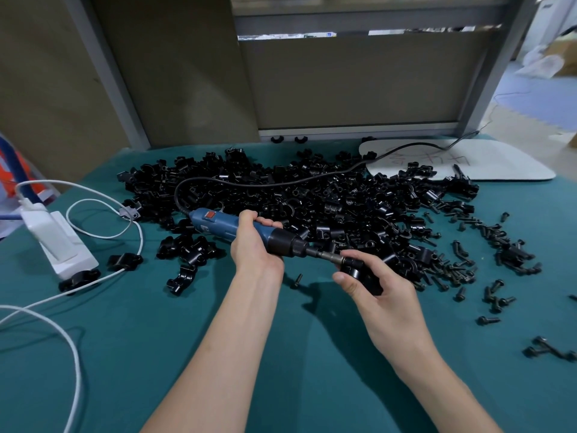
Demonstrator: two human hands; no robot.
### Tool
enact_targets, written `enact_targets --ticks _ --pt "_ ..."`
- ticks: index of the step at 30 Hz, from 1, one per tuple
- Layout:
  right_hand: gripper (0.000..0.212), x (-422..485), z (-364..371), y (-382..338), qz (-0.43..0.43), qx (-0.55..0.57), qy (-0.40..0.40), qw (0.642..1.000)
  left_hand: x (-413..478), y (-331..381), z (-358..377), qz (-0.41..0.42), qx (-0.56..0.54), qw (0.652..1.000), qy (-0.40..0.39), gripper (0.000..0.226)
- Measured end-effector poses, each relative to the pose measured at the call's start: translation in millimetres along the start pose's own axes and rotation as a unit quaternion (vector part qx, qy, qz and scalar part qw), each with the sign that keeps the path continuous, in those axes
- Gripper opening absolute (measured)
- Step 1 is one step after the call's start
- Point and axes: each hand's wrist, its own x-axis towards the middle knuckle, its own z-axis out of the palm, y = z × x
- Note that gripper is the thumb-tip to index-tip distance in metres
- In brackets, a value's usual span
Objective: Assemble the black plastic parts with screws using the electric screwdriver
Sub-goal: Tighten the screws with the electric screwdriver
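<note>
The left hand (254, 245) grips the blue electric screwdriver (218, 223) round its barrel, level above the teal table cover (281, 339). Its metal bit meets the small black plastic part (362, 273), which the right hand (384, 295) pinches between thumb and curled fingers. Just behind lies a heap of loose black plastic parts (312, 195); black screws (459, 271) are scattered on the right, and a white power strip (59, 245) sits at the left.

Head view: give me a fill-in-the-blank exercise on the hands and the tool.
The left hand holds the electric screwdriver, whose handle is ____.
The right hand holds one ____ plastic part at its bit.
Loose screws lie to the ____ of the parts pile.
Missing: blue, black, right.
</note>
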Motion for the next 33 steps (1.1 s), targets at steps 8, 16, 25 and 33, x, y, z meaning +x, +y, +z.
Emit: enact_targets --ticks 8,16,25,33 --pt "0.023 1 0 1 0.022 0.016 0.003 1.000 0 0 1 0.005 -0.001 1.000 -0.004 0.016" --pt "0.028 -6 1 -6 -0.075 -0.089 -0.019 0.993 2 7 1 -0.017 0.052 0.998 0.020 0.015" --pt "0.023 -16 -2 -5 -0.119 -0.126 -0.005 0.985 6 35 7 -0.002 0.127 0.991 0.046 0.041" --pt "0.011 -12 -8 -9 0.045 0.187 0.068 0.979 -19 29 9 0.092 0.345 0.934 -0.003 0.053"
